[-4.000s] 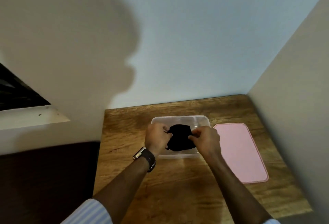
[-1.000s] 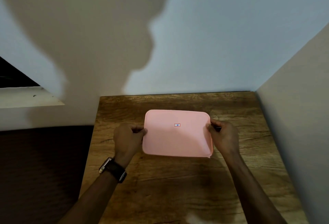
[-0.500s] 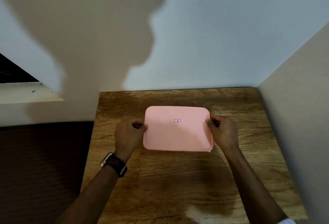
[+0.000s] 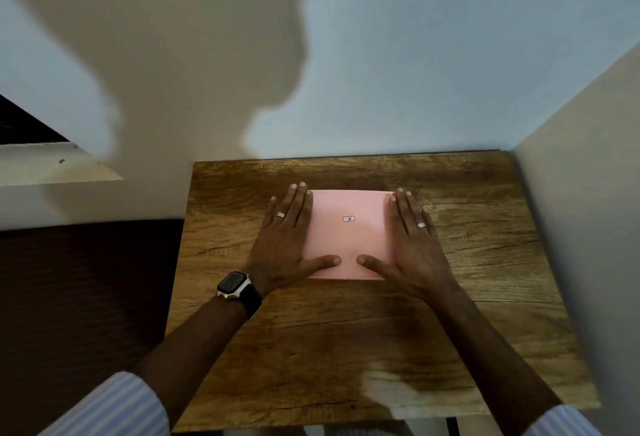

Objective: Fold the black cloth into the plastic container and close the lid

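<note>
The pink lid point(image 4: 348, 238) lies flat on top of the plastic container in the middle of the wooden table point(image 4: 346, 338). The lid hides the container body and the black cloth. My left hand point(image 4: 285, 245) lies flat, palm down, on the lid's left side with fingers spread and thumb on the near edge. My right hand point(image 4: 414, 245) lies the same way on the lid's right side. Both hands are open and grip nothing.
A wall runs along the table's far edge and another along its right edge point(image 4: 571, 227). Left of the table lies a dark floor or surface point(image 4: 86, 297). A small sticker point(image 4: 348, 219) marks the lid's centre.
Earlier both hands pinched the lid's left and right edges. Now they have let go and lie flat on top of it. Four seconds ago the cloth was being held in the uncovered container.
</note>
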